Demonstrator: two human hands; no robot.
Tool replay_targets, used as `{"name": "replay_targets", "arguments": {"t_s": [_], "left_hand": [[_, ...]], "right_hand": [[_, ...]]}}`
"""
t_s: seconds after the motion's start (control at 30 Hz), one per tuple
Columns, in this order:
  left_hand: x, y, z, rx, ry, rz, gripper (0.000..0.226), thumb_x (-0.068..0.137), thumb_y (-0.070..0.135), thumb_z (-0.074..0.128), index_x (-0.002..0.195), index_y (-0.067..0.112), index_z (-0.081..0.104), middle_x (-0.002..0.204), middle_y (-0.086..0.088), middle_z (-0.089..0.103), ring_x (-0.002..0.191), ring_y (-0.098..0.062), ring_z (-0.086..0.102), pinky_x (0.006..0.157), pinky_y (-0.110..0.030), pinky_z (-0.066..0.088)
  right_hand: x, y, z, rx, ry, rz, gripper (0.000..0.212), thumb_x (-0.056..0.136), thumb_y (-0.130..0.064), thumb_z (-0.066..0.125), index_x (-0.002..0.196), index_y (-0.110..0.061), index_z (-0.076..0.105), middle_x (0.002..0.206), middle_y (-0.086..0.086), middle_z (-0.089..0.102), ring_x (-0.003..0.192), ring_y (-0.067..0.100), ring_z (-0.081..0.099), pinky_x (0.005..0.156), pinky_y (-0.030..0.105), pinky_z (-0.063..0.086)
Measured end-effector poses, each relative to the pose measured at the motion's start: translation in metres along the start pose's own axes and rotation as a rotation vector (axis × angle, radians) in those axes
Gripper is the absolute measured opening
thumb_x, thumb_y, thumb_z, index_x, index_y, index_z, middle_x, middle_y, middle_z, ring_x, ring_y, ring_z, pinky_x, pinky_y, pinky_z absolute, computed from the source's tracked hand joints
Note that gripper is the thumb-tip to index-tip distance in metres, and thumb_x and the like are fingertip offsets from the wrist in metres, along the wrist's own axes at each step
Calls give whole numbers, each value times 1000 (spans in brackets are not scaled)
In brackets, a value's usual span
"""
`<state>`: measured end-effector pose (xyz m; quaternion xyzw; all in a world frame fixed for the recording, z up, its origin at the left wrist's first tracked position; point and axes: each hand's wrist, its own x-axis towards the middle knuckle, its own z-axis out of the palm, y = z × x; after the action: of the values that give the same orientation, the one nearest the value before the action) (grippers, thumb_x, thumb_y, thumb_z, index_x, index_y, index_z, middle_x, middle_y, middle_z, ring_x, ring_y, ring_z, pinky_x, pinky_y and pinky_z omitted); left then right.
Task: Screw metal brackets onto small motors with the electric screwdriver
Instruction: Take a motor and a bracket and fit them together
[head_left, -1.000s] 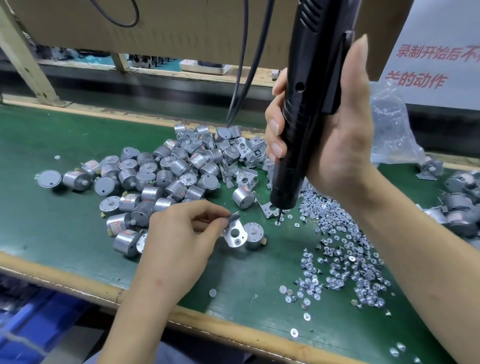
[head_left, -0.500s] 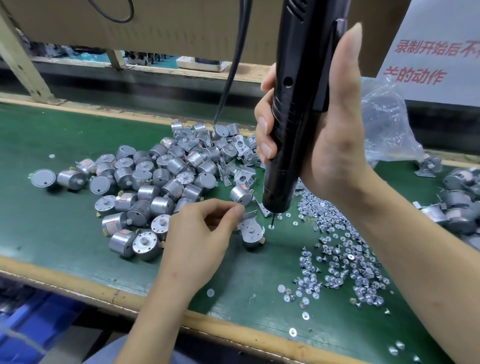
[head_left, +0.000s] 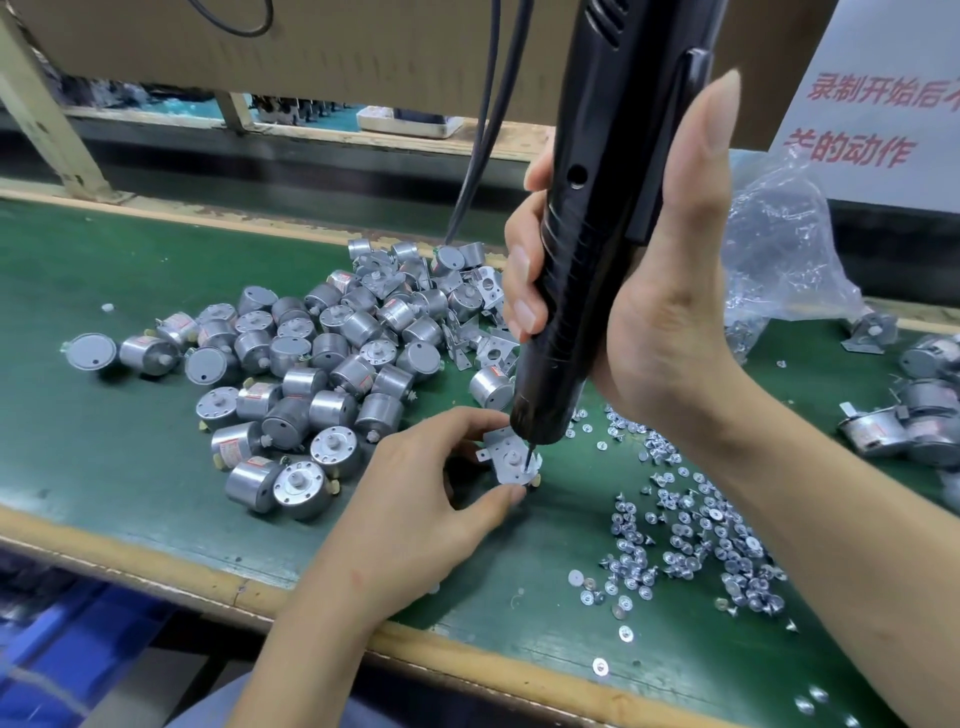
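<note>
Centre of frame: left hand (head_left: 415, 499), thumb and forefinger pinching the bracketed motor (head_left: 506, 457) on the green bench (head_left: 104, 270). Centre right: right hand (head_left: 660, 312), fingers wrapped round the black electric screwdriver (head_left: 587, 234), its bit tip touching the bracket. Loose motors (head_left: 322, 364): heap, centre left. Screws (head_left: 691, 540): scattered, lower right.

The electric screwdriver (head_left: 597, 234) has a glossy black plastic body. The motors (head_left: 332, 405) are smooth, satin silver metal; the bracket (head_left: 506, 457) is pale matt metal. The screws (head_left: 701, 540) glint bright. The surface (head_left: 104, 467) is matt green, its wooden edge worn. The bag (head_left: 779, 249) is clear crinkled plastic.
</note>
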<state>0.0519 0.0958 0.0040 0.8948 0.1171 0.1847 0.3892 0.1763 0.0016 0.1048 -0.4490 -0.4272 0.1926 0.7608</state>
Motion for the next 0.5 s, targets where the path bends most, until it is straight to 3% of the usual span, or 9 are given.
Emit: {"name": "replay_targets", "arguments": {"t_s": [0.23,0.5], "left_hand": [[-1,2,-1,-25,-12,-9,37,80,30,78,115,34,64,100,27,67,82,8,63,58,-3,42],[-1,2,0,-37,-25,-11,36,82,28,78,115,30,64,96,22,67,60,14,56,48,-1,40]], "right_hand": [[-1,3,3,16,19,-3,65,95,-55,8,84,-11,55,58,2,53,43,22,46,51,30,41],[-3,3,5,55,2,21,65,96,-63,18,86,-11,55,58,2,54,43,24,47,51,31,41]]}}
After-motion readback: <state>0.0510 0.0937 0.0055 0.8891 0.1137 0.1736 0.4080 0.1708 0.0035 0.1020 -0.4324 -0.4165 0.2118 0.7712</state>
